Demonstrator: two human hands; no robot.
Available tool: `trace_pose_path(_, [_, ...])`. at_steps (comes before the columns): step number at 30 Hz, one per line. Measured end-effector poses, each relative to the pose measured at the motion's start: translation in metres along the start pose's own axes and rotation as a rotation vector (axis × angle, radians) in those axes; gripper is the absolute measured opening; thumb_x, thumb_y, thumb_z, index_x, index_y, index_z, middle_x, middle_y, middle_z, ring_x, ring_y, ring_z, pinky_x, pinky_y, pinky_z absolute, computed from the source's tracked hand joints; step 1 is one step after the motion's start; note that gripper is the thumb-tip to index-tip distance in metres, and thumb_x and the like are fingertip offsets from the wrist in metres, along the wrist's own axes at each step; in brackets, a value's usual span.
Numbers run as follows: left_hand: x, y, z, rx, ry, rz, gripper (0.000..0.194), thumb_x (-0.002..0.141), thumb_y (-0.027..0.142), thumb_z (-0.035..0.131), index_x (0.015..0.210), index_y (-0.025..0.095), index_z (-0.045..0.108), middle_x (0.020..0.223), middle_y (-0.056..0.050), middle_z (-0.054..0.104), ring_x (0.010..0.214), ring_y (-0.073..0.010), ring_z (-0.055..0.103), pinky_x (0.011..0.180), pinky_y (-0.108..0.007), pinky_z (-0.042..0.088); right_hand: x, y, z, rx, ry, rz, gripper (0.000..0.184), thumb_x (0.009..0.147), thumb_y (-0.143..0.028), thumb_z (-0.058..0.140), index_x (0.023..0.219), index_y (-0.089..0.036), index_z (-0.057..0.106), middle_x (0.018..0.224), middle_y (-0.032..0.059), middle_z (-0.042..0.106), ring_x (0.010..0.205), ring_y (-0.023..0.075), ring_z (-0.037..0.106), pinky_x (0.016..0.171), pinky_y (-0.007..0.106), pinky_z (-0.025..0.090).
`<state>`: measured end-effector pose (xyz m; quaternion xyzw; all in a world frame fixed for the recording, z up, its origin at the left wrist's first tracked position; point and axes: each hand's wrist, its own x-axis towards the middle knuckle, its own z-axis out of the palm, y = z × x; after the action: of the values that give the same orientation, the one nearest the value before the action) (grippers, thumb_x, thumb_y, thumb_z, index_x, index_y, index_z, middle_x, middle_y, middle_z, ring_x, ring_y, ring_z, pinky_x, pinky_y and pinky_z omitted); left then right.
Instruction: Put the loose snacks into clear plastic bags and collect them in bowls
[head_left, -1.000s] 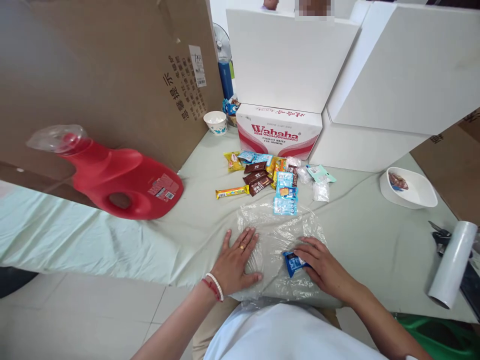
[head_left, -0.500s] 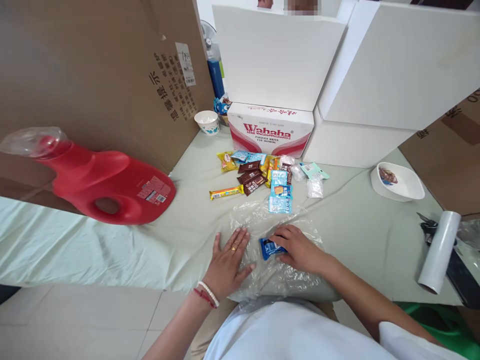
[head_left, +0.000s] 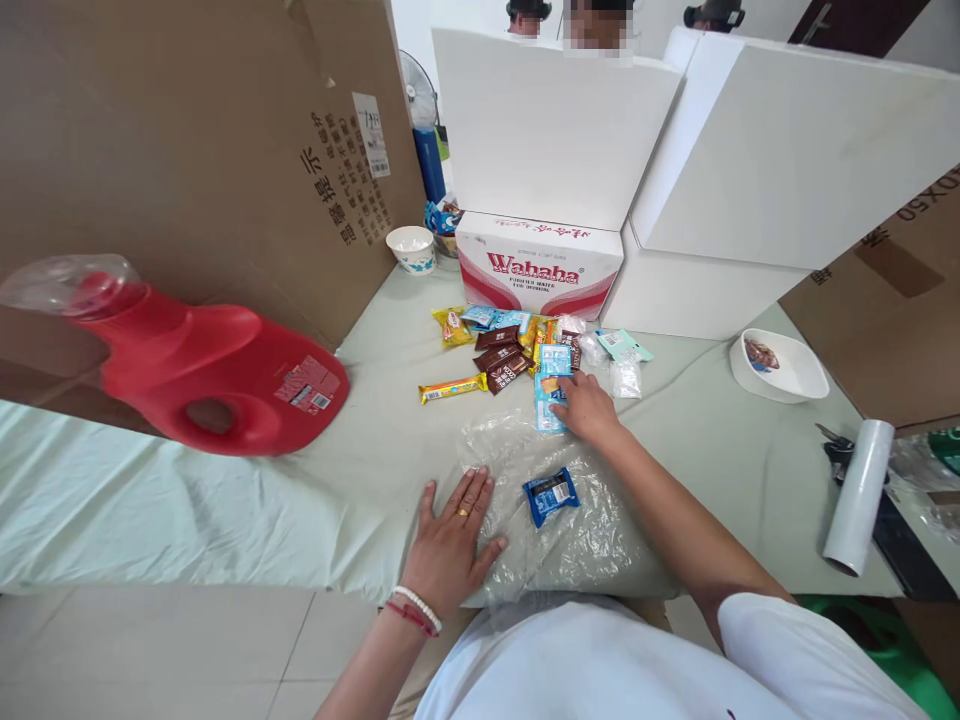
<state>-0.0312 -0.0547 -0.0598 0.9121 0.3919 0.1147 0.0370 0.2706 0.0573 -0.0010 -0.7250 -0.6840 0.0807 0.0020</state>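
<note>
My left hand (head_left: 448,545) lies flat with fingers spread on the left edge of a clear plastic sheet (head_left: 600,535). On that sheet, to the right of the hand, rests a dark blue snack packet (head_left: 552,496). My right hand (head_left: 589,405) reaches past the sheet to the pile, its thumb and fingers closed about a small blue snack packet (head_left: 550,384), which they partly cover. Light blue packets (head_left: 551,420) lie around it. Brown cocoa packets (head_left: 501,362) and a yellow wrapped bar (head_left: 453,387) are farther left.
Behind the snacks stand a Wahaha carton (head_left: 540,265) and white foam panels (head_left: 555,130). A large red jug (head_left: 232,370) is at the left. On the right are a white tub (head_left: 806,372), a plastic-film roll (head_left: 859,500) and scissors (head_left: 836,445). A paper bowl (head_left: 412,250) sits at the back.
My right hand has let go of the dark blue packet, leaving it on the sheet, and moved forward to the small blue packet in the pile. The left hand stays flat.
</note>
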Motion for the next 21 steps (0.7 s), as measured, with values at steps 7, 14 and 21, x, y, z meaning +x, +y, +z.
trace_pose_path(7, [-0.003, -0.001, 0.001, -0.036, -0.006, -0.006, 0.074, 0.1, 0.051, 0.047, 0.163, 0.018, 0.029, 0.163, -0.016, 0.04, 0.149, -0.0334, 0.043, 0.127, -0.063, 0.001, 0.011, 0.043, -0.007, 0.13, 0.063, 0.126, 0.036, 0.103, -0.045, 0.046, 0.124, -0.024, 0.067, 0.119, 0.0111, 0.067, 0.115, 0.0287, 0.056, 0.088, 0.035, 0.045])
trace_pose_path(14, [-0.001, 0.003, -0.003, -0.083, -0.068, -0.054, 0.086, 0.095, 0.06, 0.051, 0.163, 0.014, 0.027, 0.165, -0.021, 0.034, 0.15, -0.0371, 0.04, 0.126, -0.066, 0.002, 0.086, 0.126, -0.023, 0.08, 0.063, 0.518, 0.072, 0.083, -0.05, 0.076, 0.142, -0.015, 0.054, 0.139, 0.0209, 0.055, 0.126, 0.0336, 0.048, 0.097, 0.039, 0.042])
trace_pose_path(21, [0.002, 0.007, -0.005, -0.077, -0.049, -0.14, 0.071, 0.103, 0.049, 0.041, 0.163, 0.016, 0.027, 0.165, -0.02, 0.034, 0.151, -0.0329, 0.041, 0.127, -0.066, -0.002, 0.09, 0.161, -0.044, 0.121, 0.249, 0.344, 0.042, 0.101, -0.025, 0.041, 0.135, -0.009, 0.06, 0.121, 0.0236, 0.067, 0.105, 0.0271, 0.059, 0.089, 0.042, 0.044])
